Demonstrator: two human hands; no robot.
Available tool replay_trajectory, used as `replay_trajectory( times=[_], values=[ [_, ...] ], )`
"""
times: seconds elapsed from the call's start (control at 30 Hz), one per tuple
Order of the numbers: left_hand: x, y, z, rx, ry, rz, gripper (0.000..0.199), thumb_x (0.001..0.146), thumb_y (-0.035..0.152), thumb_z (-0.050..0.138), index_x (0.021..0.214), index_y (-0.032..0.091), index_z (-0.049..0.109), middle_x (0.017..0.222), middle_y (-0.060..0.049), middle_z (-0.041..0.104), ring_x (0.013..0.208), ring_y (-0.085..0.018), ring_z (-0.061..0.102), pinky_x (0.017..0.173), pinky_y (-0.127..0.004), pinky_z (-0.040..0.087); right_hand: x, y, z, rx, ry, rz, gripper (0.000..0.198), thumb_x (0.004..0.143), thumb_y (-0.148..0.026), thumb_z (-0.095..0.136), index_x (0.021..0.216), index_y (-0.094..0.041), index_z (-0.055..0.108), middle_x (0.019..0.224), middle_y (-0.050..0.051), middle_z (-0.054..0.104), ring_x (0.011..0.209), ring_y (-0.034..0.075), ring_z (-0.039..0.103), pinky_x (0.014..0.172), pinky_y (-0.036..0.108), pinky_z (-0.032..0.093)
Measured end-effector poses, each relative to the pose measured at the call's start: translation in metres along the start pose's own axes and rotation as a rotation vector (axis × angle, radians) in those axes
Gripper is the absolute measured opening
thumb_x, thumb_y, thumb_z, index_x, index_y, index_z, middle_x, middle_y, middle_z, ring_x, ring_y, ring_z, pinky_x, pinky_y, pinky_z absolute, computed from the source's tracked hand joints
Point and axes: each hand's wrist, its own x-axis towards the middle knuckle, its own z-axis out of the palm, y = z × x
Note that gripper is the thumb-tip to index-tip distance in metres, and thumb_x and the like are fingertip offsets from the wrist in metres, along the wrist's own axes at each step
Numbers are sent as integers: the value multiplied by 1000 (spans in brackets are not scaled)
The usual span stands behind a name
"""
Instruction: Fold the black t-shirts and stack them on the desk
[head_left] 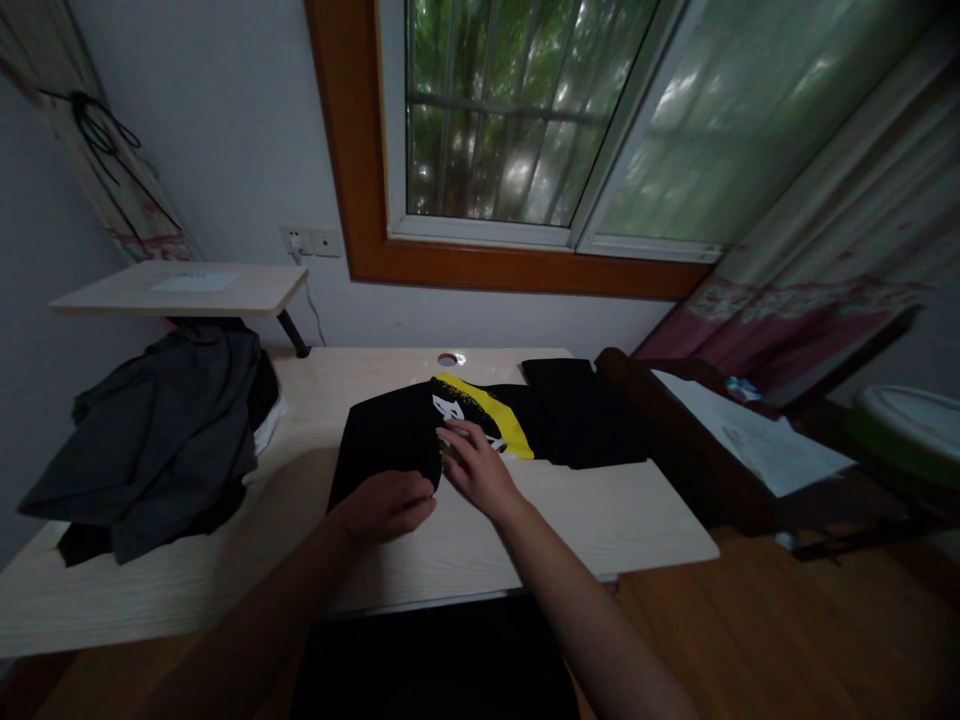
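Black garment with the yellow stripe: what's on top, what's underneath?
On the black garment: right hand over the print, left hand at the near edge. Under: table, visible around it; anything directly beneath is covered.

The black garment [386,435] bears a yellow band [510,425] (white marks [448,407] beside it), the table [600,520] pale wood grain.

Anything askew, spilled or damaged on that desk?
Nothing looks spilled or damaged. Only the grey and black clothes look untidy, heaped at the left of the desk, whereas the black printed garment lies fairly flat.
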Motion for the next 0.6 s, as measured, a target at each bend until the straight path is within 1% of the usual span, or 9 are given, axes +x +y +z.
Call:
replay_trajectory(
  times=[0.07,0.13,0.2,0.3,0.33,0.37,0.5,0.53,0.6],
  values=[
    [3,6,3,11,-60,50,18,98,25,47,83,21,57,71,1,60,65,-12,56,63,-25,43,0,0,2,-48,-105,-20,66,92,-11,59,152,-35,46,155,11,42,136,27,51,108,47,51],
    [2,7,8,37,-76,89,14,98,24,49,87,22,56,71,1,60,65,-13,58,62,-25,44,0,1,2,-77,-168,-44,61,90,-8,60,145,-34,54,157,10,42,137,28,50,108,49,51],
    [0,3,13,60,-23,177,10,98,22,48,95,23,57,76,-1,64,69,-14,60,63,-26,46,-1,2,3,-67,-183,-53,50,87,-5,59,130,-31,66,156,9,44,135,28,52,107,49,50],
    [-1,-8,15,78,143,280,18,96,19,48,111,23,57,98,-7,69,86,-18,66,76,-32,54,-1,4,2,13,-141,-21,41,86,-2,54,117,-25,67,151,10,50,134,26,53,108,47,49],
    [-1,-13,14,68,198,250,22,96,19,49,116,23,56,105,-9,69,94,-19,66,82,-35,55,-2,4,1,45,-125,-1,40,86,-3,52,116,-24,65,148,10,53,133,25,54,108,47,49],
    [0,-19,12,49,247,171,25,97,20,48,121,22,55,111,-10,67,101,-21,65,88,-38,55,-2,4,1,74,-114,17,38,85,-3,51,116,-23,62,143,11,57,130,24,56,107,46,49],
    [0,-53,4,3,376,-304,30,102,24,38,126,22,57,123,-11,65,118,-23,59,105,-45,48,-3,3,-2,122,-106,40,31,83,-7,48,108,-22,56,119,11,67,109,24,64,96,41,52],
    [-2,-64,3,21,377,-393,31,103,25,37,124,22,59,123,-10,66,118,-23,59,105,-46,47,-4,3,-2,113,-97,42,28,83,-8,48,105,-22,56,112,10,68,103,24,64,92,40,53],
    [-8,-83,3,44,287,-454,33,101,22,38,120,23,65,120,-7,69,116,-23,60,105,-45,48,-6,4,-3,83,-55,54,21,83,-11,48,98,-22,55,98,8,66,91,23,63,82,37,52]
  ],
)
